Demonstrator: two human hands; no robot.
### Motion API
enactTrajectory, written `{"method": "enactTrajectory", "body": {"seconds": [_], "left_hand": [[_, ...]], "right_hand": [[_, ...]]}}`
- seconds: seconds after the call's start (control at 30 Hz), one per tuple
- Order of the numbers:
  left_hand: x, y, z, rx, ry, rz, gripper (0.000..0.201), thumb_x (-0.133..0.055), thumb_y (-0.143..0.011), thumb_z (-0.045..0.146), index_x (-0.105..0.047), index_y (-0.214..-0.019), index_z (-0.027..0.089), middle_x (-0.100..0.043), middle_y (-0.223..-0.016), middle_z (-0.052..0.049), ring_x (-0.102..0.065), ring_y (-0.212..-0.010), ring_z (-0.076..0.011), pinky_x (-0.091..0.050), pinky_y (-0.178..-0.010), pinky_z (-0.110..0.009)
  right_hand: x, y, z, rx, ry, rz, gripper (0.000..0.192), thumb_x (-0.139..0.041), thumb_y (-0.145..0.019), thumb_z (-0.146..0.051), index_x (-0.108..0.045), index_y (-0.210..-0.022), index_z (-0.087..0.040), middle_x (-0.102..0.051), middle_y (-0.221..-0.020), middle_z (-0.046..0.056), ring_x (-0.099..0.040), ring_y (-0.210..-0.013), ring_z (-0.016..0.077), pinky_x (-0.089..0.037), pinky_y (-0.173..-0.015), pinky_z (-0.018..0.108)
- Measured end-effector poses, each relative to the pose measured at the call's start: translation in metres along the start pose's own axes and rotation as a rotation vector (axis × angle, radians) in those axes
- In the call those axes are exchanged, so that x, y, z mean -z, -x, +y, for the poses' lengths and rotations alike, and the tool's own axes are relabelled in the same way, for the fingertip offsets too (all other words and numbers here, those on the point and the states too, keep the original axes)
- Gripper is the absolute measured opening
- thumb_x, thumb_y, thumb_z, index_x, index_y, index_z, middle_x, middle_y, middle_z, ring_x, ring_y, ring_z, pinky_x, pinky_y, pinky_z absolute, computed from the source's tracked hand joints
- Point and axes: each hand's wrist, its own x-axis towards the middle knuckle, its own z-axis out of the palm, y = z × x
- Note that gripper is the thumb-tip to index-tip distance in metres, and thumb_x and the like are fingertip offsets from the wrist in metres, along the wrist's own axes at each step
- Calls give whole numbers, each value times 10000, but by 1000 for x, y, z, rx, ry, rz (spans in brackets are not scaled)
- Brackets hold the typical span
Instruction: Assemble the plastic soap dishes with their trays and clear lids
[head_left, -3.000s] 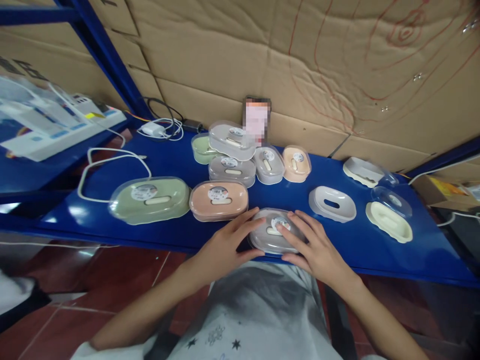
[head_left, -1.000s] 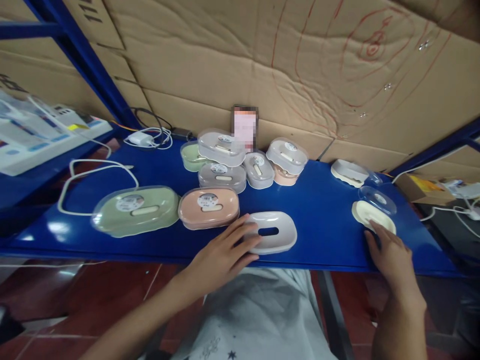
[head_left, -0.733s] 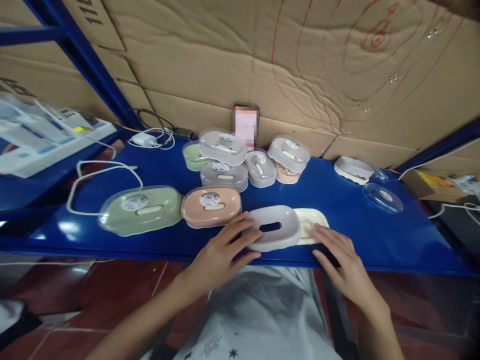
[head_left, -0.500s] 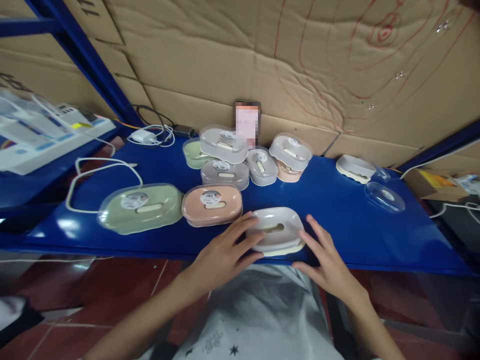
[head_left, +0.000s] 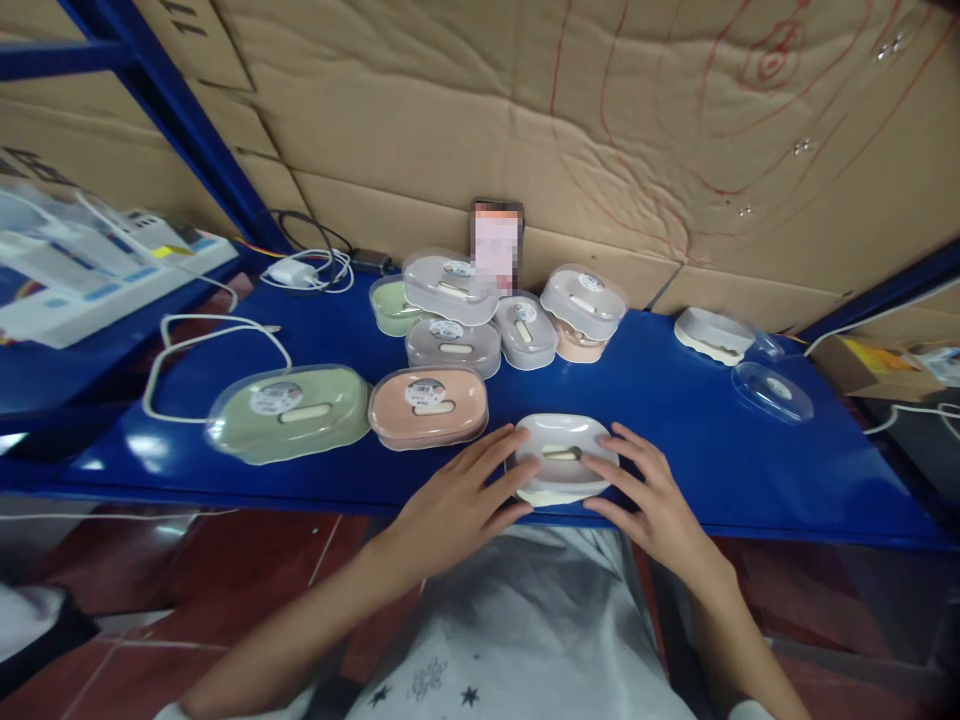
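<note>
An uncovered grey soap dish (head_left: 568, 428) with a cream base lies flat near the front edge of the blue table; a slot shows in its floor. My left hand (head_left: 465, 492) has its fingers over the dish's left rim, thumb at the near left corner. From the other side, my right hand (head_left: 646, 492) grips the right rim, its fingertips reaching inside. To the left sit a lidded peach soap dish (head_left: 457, 413) and a lidded green soap dish (head_left: 330, 410), each with a round sticker on its clear lid.
Several lidded dishes, including a grey one (head_left: 529, 335), are grouped at the back, some stacked. A phone (head_left: 496, 245) leans against the cardboard (head_left: 390, 130). At right lie an open grey dish (head_left: 712, 330) and a loose clear lid (head_left: 772, 392). A white cable (head_left: 154, 375) loops at left.
The uncovered dish has turned slightly, and its slot has more of the cream strip showing. My right fingers have come in over its rim; my left hand stays on its side.
</note>
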Motion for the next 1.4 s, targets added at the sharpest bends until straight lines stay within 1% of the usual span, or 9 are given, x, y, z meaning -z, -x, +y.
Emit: {"method": "enactTrajectory", "body": {"seconds": [0.47,0.57,0.7,0.77,0.87,1.03,1.13,1.27,1.4], "left_hand": [[5,-3,0,-44,17,49,190,-656,-1055,294,-654,-1202,175,-669,-1349,-126,-545,-1456,-333,-551,-1195,-541],[6,-3,0,-31,30,29,203,-641,-1066,305,-652,-1230,186,-662,-1384,-116,-529,-1476,-325,-549,-1198,-537],[7,-2,-1,-29,46,31,202,-624,-1073,297,-655,-1240,188,-658,-1399,-119,-532,-1480,-320,-559,-1188,-527],[6,-1,-1,-27,52,32,200,-627,-1070,289,-657,-1238,186,-659,-1396,-123,-537,-1477,-322,-560,-1185,-528],[6,-2,-2,-23,62,35,200,-633,-1066,286,-654,-1240,189,-658,-1392,-124,-546,-1470,-324,-567,-1178,-528],[6,-1,-1,0,108,43,190,-624,-1072,289,-640,-1235,192,-613,-1434,-147,-545,-1478,-319,-572,-1175,-520],[5,1,-2,63,125,73,200,-623,-1076,318,-634,-1236,200,-525,-1541,-171,-542,-1485,-323,-580,-1164,-517],[4,5,-3,118,199,64,227,-638,-1069,310,-624,-1285,239,-533,-1561,-127,-558,-1480,-301,-557,-1192,-515],[6,7,-4,170,269,36,455,-659,-1057,376,-520,-1477,270,-535,-1584,-132,-578,-1463,-311,-592,-1146,-525]], "right_hand": [[5,-4,-7,75,-30,-163,536,-571,-1072,-227,-507,-1594,-332,-556,-1631,47,-443,-1575,269,-426,-1274,583],[27,6,39,-108,35,-17,514,-503,-1096,-292,-488,-1607,-344,-534,-1648,64,-470,-1556,272,-437,-1261,550],[66,42,143,-642,455,265,679,-477,-1062,-508,-442,-1638,-152,-441,-1676,244,-371,-1586,433,-344,-1240,684],[78,63,184,-895,500,204,821,-509,-1002,-635,-413,-1653,-144,-423,-1666,299,-319,-1571,541,-307,-1160,803],[83,84,205,-902,495,105,761,-481,-970,-711,-543,-1569,-246,-574,-1539,263,-454,-1458,555,-258,-1142,832],[68,82,167,-757,355,160,730,-520,-975,-722,-588,-1547,-275,-519,-1596,203,-500,-1471,471,-431,-1161,673],[59,68,130,-682,217,197,632,-568,-1008,-646,-608,-1531,-294,-554,-1594,155,-509,-1494,420,-418,-1226,632],[42,42,67,-444,-148,55,530,-577,-1070,-453,-524,-1589,-359,-504,-1671,57,-454,-1564,304,-378,-1298,542],[19,12,11,-174,-290,-111,558,-555,-1089,-344,-456,-1638,-369,-413,-1732,36,-353,-1624,288,-416,-1286,531]]}}
